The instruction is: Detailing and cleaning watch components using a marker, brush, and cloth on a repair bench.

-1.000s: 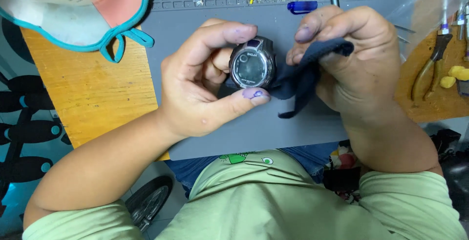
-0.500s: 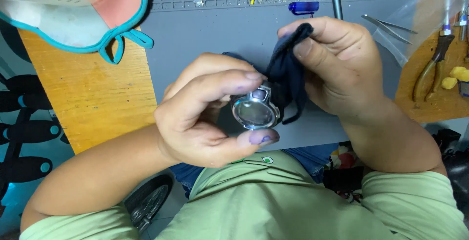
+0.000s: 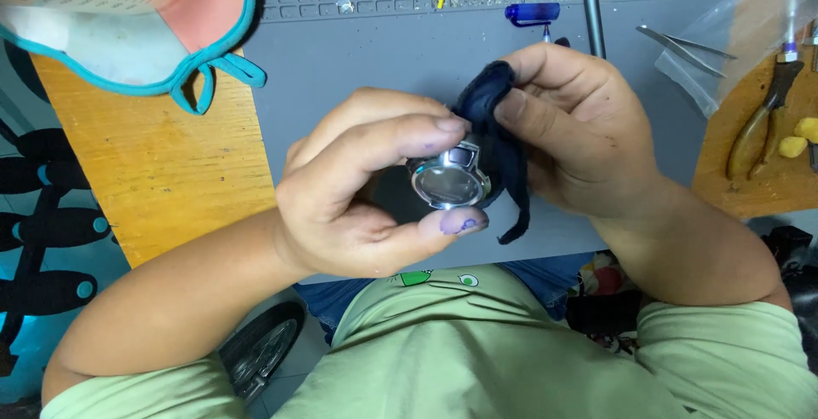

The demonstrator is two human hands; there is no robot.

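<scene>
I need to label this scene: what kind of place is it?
Probably a watch repair bench: a grey work mat with small-parts compartments, metal tweezers, brown-handled pliers, and a round silver watch case held in the left hand.

Left hand (image 3: 358,197) curled in pinching grip, right hand (image 3: 579,129) closed, forearms angled inward

A clear plastic bag (image 3: 750,35) is seen at the right edge of the grey mat (image 3: 358,69), overlapping the wooden bench (image 3: 758,189). No labels, signs or screens are seen.
</scene>
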